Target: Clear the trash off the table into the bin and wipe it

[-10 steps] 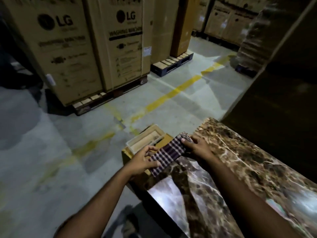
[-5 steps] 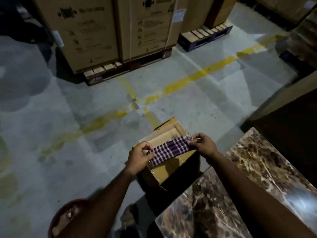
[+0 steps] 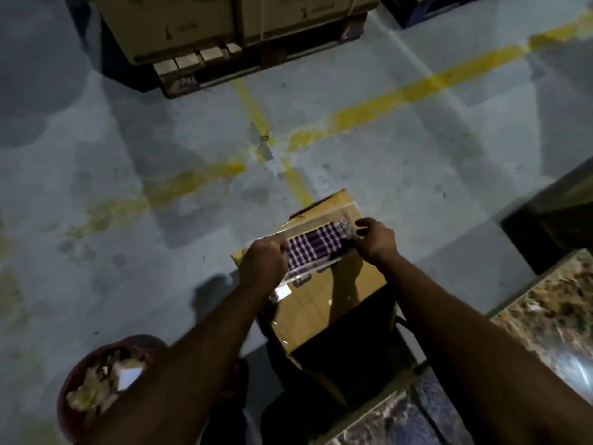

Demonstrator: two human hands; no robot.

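Observation:
A purple-and-white checked cloth is stretched between my two hands above a brown cardboard box on the floor. My left hand grips the cloth's left end with curled fingers. My right hand pinches its right end. The marble-patterned table shows at the lower right, its corner beside the box. A red bin holding crumpled paper trash stands at the lower left, partly hidden by my left forearm.
Large cardboard cartons on a wooden pallet stand at the top. Yellow floor lines cross the grey concrete. A dark cabinet rises at the right edge. Open floor lies to the left of the box.
The view has tilted down and away from the table. Both hands carried the cloth off the table edge to above the box. The red bin has come into view.

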